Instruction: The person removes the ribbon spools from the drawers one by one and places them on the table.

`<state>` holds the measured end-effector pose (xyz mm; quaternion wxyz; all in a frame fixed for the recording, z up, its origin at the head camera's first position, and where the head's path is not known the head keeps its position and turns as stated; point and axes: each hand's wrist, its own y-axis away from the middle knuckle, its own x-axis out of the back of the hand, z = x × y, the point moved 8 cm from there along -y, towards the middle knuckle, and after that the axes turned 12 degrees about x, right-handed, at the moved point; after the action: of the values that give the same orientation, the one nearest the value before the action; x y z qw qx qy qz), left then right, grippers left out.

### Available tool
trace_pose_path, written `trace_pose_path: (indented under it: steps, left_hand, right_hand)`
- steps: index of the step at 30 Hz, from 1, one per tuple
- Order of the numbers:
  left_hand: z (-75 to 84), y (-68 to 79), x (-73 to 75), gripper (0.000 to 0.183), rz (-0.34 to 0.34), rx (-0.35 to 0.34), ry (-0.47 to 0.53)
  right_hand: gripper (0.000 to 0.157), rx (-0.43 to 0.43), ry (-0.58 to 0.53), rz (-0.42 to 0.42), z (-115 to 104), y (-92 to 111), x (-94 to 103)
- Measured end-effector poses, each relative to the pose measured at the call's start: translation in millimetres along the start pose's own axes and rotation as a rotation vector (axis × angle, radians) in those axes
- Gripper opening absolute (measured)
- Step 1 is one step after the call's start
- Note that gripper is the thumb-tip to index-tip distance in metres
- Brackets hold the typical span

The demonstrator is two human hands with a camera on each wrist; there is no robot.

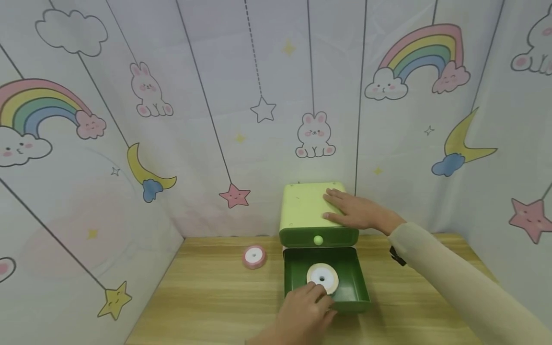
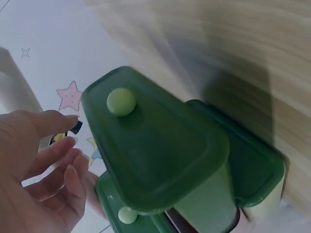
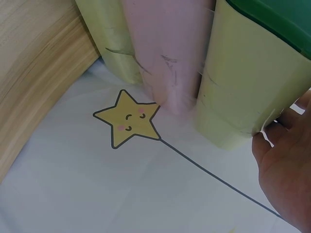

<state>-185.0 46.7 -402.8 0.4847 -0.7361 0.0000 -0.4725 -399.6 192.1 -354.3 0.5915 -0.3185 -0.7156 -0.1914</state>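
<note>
A small drawer cabinet (image 1: 302,203), light green on top with dark green fronts, stands against the backdrop. One drawer (image 1: 361,287) below its top drawer is pulled out. Inside lies a cream ribbon spool (image 1: 328,273) with a white hub. My left hand (image 1: 304,309) hovers over the drawer's front, fingers loosely bent at the spool's near edge. In the left wrist view nothing shows between the thumb and fingers of the left hand (image 2: 41,170), beside the drawer front with a round knob (image 2: 121,102). My right hand (image 1: 355,211) rests with fingers spread on the cabinet top.
A pink ribbon spool (image 1: 254,256) lies on the wooden table (image 1: 211,297) left of the cabinet. A patterned cloth backdrop (image 1: 267,158) encloses the back and sides. In the right wrist view, a pink tier (image 3: 170,53) sits between two light green ones.
</note>
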Motion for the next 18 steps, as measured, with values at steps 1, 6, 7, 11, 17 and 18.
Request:
trace_pose_path:
  steps: [1, 6, 7, 11, 17, 18]
  left_hand:
    - [-3.4, -2.9, 1.2, 0.020, -0.017, 0.021, 0.024]
    - [-21.3, -18.3, -0.2, 0.017, -0.127, 0.144, 0.066]
    - [-24.6, -21.0, -1.2, 0.017, -0.159, 0.164, 0.058]
    - [-36.5, -28.6, -8.9, 0.016, -0.294, 0.217, 0.011]
    - [-47.5, -34.8, -21.3, 0.020, -0.435, 0.218, 0.004]
    - [-48.9, -35.6, -23.6, 0.022, -0.454, 0.216, 0.005]
  right_hand:
    - [0.082, 0.001, 0.001, 0.000, -1, 0, 0.5]
    - [0.082, 0.001, -0.002, 0.001, 0, -1, 0.9]
    - [0.082, 0.001, -0.003, 0.002, 1, -1, 0.9]
    - [0.084, -0.004, -0.003, -0.001, 2, -2, 1.1]
    - [0.084, -0.009, -0.013, -0.008, 2, -2, 0.6]
    - [0.084, -0.011, -0.015, -0.010, 3, -2, 0.3]
